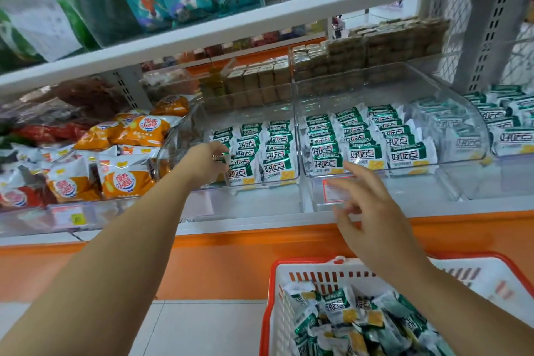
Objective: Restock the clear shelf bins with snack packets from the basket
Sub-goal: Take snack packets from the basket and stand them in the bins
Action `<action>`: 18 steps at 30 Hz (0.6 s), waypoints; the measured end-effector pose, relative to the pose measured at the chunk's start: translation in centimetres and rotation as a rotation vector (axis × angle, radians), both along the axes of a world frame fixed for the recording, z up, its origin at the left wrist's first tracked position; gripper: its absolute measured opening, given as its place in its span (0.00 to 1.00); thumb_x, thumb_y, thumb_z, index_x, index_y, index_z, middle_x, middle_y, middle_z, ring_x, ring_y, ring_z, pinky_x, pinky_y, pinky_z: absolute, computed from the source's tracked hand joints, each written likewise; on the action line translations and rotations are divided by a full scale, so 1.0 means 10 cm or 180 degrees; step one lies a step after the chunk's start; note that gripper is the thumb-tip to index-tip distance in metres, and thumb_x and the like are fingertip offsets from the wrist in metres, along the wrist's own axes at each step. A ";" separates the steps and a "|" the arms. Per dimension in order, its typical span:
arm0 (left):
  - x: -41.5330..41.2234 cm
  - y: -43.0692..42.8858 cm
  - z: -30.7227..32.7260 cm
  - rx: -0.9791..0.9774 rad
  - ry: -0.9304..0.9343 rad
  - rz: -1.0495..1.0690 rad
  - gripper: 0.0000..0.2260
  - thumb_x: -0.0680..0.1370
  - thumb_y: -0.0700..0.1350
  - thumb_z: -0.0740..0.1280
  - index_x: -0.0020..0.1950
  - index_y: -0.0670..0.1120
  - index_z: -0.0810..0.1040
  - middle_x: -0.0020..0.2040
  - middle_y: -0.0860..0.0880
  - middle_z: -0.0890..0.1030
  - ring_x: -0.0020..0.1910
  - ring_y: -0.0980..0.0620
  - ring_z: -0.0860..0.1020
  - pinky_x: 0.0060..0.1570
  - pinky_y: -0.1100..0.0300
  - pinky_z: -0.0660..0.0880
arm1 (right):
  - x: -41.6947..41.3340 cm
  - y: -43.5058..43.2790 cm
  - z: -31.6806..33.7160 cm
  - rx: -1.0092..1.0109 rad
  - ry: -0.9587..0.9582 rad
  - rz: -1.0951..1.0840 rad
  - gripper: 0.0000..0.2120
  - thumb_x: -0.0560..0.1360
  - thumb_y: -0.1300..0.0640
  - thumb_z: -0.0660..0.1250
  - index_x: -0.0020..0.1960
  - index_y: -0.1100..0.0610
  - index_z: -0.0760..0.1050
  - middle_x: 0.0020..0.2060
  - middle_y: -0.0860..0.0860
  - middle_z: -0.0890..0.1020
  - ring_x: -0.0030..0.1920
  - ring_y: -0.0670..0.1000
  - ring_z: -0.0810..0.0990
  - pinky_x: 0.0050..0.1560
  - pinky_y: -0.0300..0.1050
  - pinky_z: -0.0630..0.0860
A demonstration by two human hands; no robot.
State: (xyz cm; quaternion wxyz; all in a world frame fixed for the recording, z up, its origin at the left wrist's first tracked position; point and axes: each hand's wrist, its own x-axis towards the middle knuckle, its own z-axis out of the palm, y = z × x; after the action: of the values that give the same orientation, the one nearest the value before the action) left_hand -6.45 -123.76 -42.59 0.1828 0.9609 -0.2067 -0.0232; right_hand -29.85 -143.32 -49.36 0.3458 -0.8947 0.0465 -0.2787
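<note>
Mostly full, both clear bins (248, 118) hold upright packets (329, 153), printed fronts facing outward.
Basket (267, 312) holds loose packets (338, 309) pointing every way; right hand (372, 211) spread, empty; left hand (206, 159) grip unclear.

Shop, snack aisle: white metal shelving (260, 29) w/ slotted uprights (491, 35) carries clear bins (251, 115) packed w/ neat rows of identical green-white pkts (367, 153), w/ orange pkts (127, 179) in the next bin. Price labels (68, 215) sit on the bin fronts. A red-rimmed shopping basket (270, 292) w/ more of the green-white pkts is low in front of the shelves.
</note>
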 end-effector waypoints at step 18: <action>-1.95 0.56 -2.19 -0.1071 0.0051 -0.0252 0.12 0.78 0.41 0.65 0.61 0.49 0.77 0.60 0.55 0.75 0.55 0.53 0.77 0.53 0.64 0.69 | -0.37 0.20 -1.44 -0.0041 0.3398 0.0607 0.16 0.80 0.57 0.60 0.67 0.56 0.70 0.58 0.52 0.77 0.44 0.45 0.76 0.44 0.37 0.73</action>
State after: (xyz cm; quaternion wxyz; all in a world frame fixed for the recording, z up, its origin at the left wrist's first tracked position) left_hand -25.93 -118.15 -64.46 0.3416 0.9077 -0.2438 -0.0031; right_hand -33.55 -141.35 -63.81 0.2923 -0.9143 0.1326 0.2469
